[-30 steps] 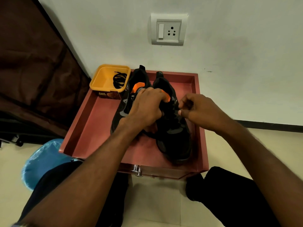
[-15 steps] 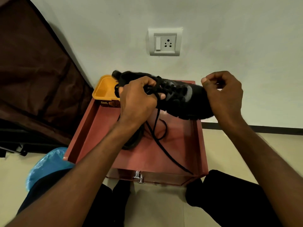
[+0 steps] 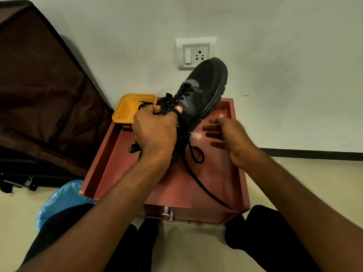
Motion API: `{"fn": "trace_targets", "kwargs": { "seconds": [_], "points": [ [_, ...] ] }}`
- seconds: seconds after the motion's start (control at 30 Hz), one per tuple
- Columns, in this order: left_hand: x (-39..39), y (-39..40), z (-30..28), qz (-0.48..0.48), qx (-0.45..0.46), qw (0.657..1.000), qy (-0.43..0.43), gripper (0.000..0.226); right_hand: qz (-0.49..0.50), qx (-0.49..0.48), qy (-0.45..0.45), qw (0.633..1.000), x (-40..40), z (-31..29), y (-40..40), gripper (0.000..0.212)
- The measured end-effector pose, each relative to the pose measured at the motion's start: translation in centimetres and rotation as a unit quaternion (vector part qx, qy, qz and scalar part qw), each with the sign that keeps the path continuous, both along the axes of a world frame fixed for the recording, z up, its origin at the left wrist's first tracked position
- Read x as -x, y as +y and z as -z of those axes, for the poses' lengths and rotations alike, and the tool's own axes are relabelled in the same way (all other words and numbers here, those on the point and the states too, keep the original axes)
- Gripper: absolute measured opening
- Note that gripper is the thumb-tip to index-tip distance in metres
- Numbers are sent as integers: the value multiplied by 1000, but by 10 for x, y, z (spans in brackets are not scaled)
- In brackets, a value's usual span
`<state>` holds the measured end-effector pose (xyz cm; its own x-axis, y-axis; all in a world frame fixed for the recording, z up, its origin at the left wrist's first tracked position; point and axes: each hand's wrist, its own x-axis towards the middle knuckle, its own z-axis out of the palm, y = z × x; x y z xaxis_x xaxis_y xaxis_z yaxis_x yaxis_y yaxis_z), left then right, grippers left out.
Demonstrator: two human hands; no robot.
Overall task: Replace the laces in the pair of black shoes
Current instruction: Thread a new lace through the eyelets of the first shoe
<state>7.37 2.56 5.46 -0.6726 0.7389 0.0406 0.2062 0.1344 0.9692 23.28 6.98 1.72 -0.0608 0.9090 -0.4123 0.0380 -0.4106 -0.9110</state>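
Since half a second ago, the black shoe has swung round, so its toe now points up and away toward the wall socket. Before, it lay sideways between both hands. The right hand has let go of the toe and dropped down beside the shoe; it looks blurry, with fingers spread and holding nothing.

The left hand holds the shoe up by its back end, near the top of the laces, with fingers and thumb curled tight around it. So the shoe sticks up and out past that grip, above the red drawer box.

A loose black lace hangs from the shoe and trails across the box to its near right corner. Behind the left hand sits a yellow tub with dark laces inside. The other shoe is mostly hidden under the left hand.
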Motion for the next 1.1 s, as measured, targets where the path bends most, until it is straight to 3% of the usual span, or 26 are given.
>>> {"fn": "trace_targets", "kwargs": {
  "seconds": [0.07,0.2,0.37,0.53,0.63,0.77,0.83,0.93,1.1],
  "points": [
    [2,2,0,-1,-7,1000,-15,28,-129,25,-23,991,9,6,-9,32],
    [1,3,0,23,4,999,-25,18,-258,75,89,959,15,3,-18,36],
    [-2,2,-14,46,-8,988,-145,7,-374,64,9,925,-22,-27,-11,40],
    [-7,8,-23,26,-35,936,-349,10,-471,55,-112,873,-32,-31,-24,36],
    [-19,8,-19,22,-23,913,-408,10,-436,46,-192,878,-35,-24,-29,33],
    [-36,11,1,23,3,912,-409,19,-230,-36,-272,934,-33,-10,-22,23],
    [-40,13,11,19,14,912,-410,23,-132,-68,-240,959,-33,-10,-14,25],
    [-43,8,22,44,50,897,-437,12,-142,-71,-154,975,-31,-13,-7,27],
    [-38,3,32,161,98,864,-466,13,-160,-93,-266,946,-16,17,1,36]
  ]
}}
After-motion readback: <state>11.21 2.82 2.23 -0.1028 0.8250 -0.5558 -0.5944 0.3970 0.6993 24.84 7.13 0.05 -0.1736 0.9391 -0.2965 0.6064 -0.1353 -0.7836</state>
